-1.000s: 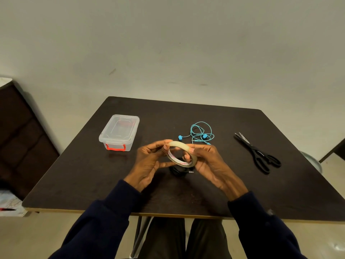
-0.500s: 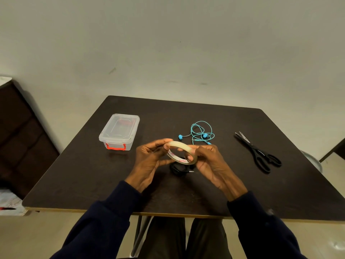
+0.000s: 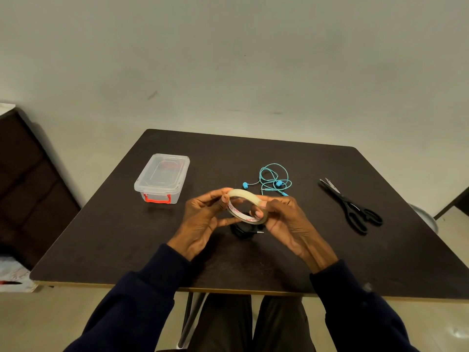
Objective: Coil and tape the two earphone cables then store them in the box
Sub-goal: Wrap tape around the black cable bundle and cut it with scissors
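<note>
A roll of clear tape (image 3: pixel 245 205) is held above the middle of the dark table (image 3: pixel 127 237). My left hand (image 3: pixel 203 219) grips its left rim and my right hand (image 3: pixel 284 219) pinches its right rim. Under the roll, a coiled black earphone cable (image 3: pixel 243 230) lies on the table, partly hidden by my hands. A loose turquoise earphone cable (image 3: pixel 274 180) lies just behind my right hand. The clear plastic box (image 3: pixel 162 177) with a red latch stands closed at the left.
Black scissors (image 3: pixel 351 207) lie on the right side of the table. A dark cabinet (image 3: pixel 28 186) stands left of the table. A pale wall rises behind the table's far edge. My knees show under its near edge.
The tape roll has turned slightly between my fingers, and my right hand's fingers have shifted along its rim. Nothing else on the table has moved.
</note>
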Demonstrator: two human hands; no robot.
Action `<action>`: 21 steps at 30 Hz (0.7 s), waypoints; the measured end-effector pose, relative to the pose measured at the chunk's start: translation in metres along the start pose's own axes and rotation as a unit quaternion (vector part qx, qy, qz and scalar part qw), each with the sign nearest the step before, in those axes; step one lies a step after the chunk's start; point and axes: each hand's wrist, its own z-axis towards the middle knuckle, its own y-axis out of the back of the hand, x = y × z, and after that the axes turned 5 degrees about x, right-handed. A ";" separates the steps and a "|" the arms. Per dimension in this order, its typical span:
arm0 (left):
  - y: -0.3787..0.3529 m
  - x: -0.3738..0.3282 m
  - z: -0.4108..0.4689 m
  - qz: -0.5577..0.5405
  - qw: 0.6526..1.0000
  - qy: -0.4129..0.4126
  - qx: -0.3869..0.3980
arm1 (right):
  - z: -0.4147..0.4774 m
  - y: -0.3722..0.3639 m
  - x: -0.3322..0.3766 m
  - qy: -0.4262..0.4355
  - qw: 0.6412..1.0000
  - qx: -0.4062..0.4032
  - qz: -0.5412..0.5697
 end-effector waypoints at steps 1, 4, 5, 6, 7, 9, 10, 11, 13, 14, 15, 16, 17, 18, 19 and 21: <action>0.000 0.000 0.000 0.006 1.000 -0.002 -0.004 | 0.000 0.000 -0.001 -0.001 1.000 0.000 0.000; 0.001 0.001 0.000 0.022 1.000 -0.010 -0.014 | 0.000 0.000 -0.002 0.002 1.000 -0.004 -0.006; 0.001 0.001 0.000 0.025 1.000 -0.011 -0.016 | 0.000 0.000 -0.002 0.002 1.000 -0.008 -0.006; 0.001 0.002 0.000 0.026 0.999 -0.012 -0.016 | 0.000 0.000 -0.002 0.001 1.000 -0.013 -0.005; 0.001 0.002 0.000 0.027 0.999 -0.012 -0.014 | 0.000 0.000 -0.002 -0.001 1.000 -0.018 -0.002; 0.001 0.003 0.001 0.019 1.000 -0.011 -0.011 | 0.001 -0.001 -0.002 -0.002 1.000 -0.029 0.008; 0.001 0.004 0.001 0.009 1.000 -0.008 -0.010 | 0.001 -0.001 0.000 -0.001 1.000 -0.029 0.010; 0.001 0.004 0.001 -0.004 1.000 -0.003 -0.009 | 0.000 -0.001 0.001 0.001 1.000 -0.020 0.009; 0.001 0.004 0.001 -0.024 1.000 0.009 -0.006 | -0.002 -0.001 0.004 0.000 1.000 0.008 0.017; 0.001 0.003 0.001 -0.028 0.999 0.015 -0.007 | -0.003 0.000 0.004 -0.001 0.999 0.022 0.024; 0.001 0.003 0.001 -0.028 0.999 0.019 -0.010 | -0.003 0.001 0.005 -0.002 0.999 0.032 0.031; 0.002 0.003 0.001 -0.029 0.999 0.022 -0.011 | -0.003 0.001 0.005 -0.005 0.999 0.037 0.037; 0.002 0.002 0.001 -0.033 0.999 0.025 -0.011 | -0.003 0.001 0.004 -0.007 0.998 0.037 0.043; 0.002 0.003 0.000 -0.038 0.999 0.025 -0.010 | -0.002 0.002 0.004 -0.007 0.998 0.036 0.049; 0.002 0.003 0.000 -0.041 0.999 0.023 -0.008 | -0.001 0.001 0.002 -0.004 0.998 0.031 0.054; 0.003 0.003 0.000 -0.034 0.999 0.011 -0.009 | 0.001 0.001 -0.001 0.003 0.998 0.021 0.063</action>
